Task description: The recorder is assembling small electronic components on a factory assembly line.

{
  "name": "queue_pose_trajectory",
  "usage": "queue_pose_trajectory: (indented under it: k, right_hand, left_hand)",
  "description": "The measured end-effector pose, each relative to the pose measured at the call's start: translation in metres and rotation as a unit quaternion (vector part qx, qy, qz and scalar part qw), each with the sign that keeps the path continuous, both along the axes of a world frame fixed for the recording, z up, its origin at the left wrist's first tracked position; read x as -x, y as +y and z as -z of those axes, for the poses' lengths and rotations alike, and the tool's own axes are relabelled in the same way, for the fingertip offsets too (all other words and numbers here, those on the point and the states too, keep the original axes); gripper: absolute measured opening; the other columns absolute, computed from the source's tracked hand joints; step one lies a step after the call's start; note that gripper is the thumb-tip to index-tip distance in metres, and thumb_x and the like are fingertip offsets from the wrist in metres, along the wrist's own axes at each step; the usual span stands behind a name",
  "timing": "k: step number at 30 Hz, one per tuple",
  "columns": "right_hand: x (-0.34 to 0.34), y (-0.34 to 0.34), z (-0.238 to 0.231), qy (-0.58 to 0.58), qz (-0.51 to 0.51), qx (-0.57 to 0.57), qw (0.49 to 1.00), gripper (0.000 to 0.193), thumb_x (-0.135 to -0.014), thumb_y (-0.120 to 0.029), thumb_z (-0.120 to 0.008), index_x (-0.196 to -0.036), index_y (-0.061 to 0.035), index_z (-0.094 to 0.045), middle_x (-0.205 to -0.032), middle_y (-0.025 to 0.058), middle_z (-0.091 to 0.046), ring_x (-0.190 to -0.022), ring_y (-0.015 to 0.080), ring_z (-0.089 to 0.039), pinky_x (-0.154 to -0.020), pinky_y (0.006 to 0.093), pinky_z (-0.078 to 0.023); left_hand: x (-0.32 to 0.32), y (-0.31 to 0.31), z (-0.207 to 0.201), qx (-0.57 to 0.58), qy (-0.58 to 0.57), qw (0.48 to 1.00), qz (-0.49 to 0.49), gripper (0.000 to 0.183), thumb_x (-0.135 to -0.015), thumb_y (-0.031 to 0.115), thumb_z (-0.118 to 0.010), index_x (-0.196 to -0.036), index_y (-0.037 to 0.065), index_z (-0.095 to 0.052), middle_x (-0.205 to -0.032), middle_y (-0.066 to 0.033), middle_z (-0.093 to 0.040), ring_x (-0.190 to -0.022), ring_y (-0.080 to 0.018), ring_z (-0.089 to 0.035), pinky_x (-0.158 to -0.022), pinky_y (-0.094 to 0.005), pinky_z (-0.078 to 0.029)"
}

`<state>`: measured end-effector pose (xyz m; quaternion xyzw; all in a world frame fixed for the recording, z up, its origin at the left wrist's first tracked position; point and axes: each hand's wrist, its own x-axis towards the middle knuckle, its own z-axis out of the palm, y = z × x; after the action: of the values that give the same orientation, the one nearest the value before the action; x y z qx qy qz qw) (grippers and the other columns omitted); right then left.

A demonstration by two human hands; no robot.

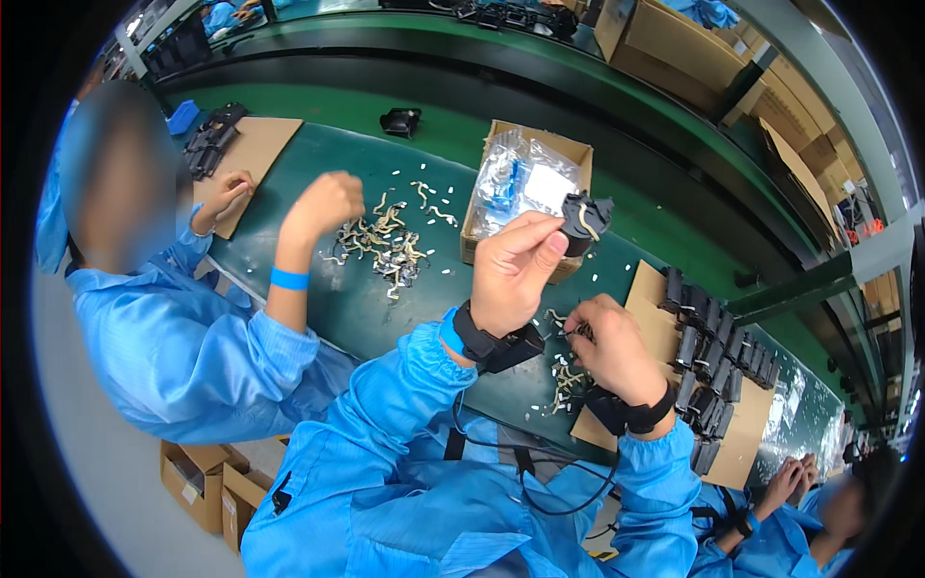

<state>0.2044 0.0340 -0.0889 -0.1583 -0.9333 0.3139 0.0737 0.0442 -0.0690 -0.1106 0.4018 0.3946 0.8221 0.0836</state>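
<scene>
My left hand [511, 275] is raised over the table, thumb and fingers pinched on a black plastic part [578, 214]. A short tan cable [587, 223] runs across that part. Lower and to the right, my right hand [617, 352] has its fingers curled together above a small pile of short tan and black cables [567, 387]. Something dark shows at those fingertips, too small to name. Behind the black part stands an open cardboard box [472, 223] with clear plastic bags in it.
A larger cable heap [387, 243] and small white bits lie on the green table [318, 159]. At left, a co-worker's hand [328, 202] hovers by the heap. Rows of black parts [708, 337] rest on cardboard at right. Another person [771, 530] sits beyond.
</scene>
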Motion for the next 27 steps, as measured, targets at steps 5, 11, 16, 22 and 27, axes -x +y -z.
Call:
queue_pose_trajectory:
  k: [5, 11, 16, 22, 27]
  right_hand:
    - [-0.014, 0.002, -0.048, -0.012, 0.023, 0.038, 0.999, 0.015, -0.081, 0.002, -0.069, -0.095, -0.0015, -0.07, -0.097, 0.0187, -0.065, -0.092, 0.0385, -0.066, -0.082, 0.0456, -0.053]
    - [-0.073, 0.029, -0.114, 0.006, 0.096, 0.115, 0.989, 0.011, -0.088, 0.006, -0.069, -0.099, 0.0041, -0.067, -0.108, 0.0101, -0.06, -0.081, 0.0193, -0.07, -0.065, 0.0291, -0.062]
    - [-0.171, 0.08, -0.143, 0.029, 0.235, 0.166, 0.957, 0.012, -0.089, 0.005, -0.072, -0.1, 0.0027, -0.068, -0.107, 0.0061, -0.062, -0.085, 0.013, -0.067, -0.066, 0.0271, -0.062]
    - [-0.321, 0.182, -0.122, -0.025, 0.437, 0.07, 0.896, 0.011, -0.088, 0.002, -0.072, -0.098, 0.0032, -0.067, -0.085, 0.0055, -0.069, -0.069, 0.013, -0.069, -0.061, 0.026, -0.06]
    - [-0.416, 0.249, -0.072, -0.138, 0.566, 0.036, 0.812, 0.013, -0.077, 0.004, -0.073, -0.09, 0.0054, -0.07, -0.08, 0.0135, -0.074, -0.066, 0.0219, -0.076, -0.059, 0.0334, -0.062]
  left_hand:
    - [0.001, 0.004, 0.006, -0.008, -0.018, 0.999, 0.028, 0.024, -0.103, 0.006, -0.067, -0.122, -0.01, -0.069, -0.114, -0.0117, -0.069, -0.102, -0.0153, -0.065, -0.091, -0.0284, -0.053]
    - [-0.004, 0.002, 0.006, 0.05, 0.017, 0.999, 0.012, 0.03, -0.104, 0.009, -0.067, -0.127, -0.01, -0.068, -0.119, -0.0106, -0.07, -0.107, -0.0133, -0.06, -0.096, -0.0275, -0.047]
    - [-0.002, -0.004, 0.009, 0.112, 0.054, 0.992, -0.027, 0.031, -0.106, 0.012, -0.063, -0.125, -0.012, -0.067, -0.116, -0.008, -0.07, -0.105, -0.0117, -0.059, -0.094, -0.0263, -0.046]
    - [-0.002, 0.0, 0.027, 0.12, 0.07, 0.99, -0.006, 0.03, -0.106, 0.009, -0.062, -0.126, -0.012, -0.066, -0.119, -0.0105, -0.068, -0.106, -0.0147, -0.059, -0.095, -0.0283, -0.046]
    - [-0.003, -0.002, 0.028, 0.13, 0.074, 0.988, 0.024, 0.028, -0.105, 0.007, -0.061, -0.125, -0.013, -0.067, -0.12, -0.0138, -0.069, -0.11, -0.0175, -0.061, -0.1, -0.0312, -0.047]
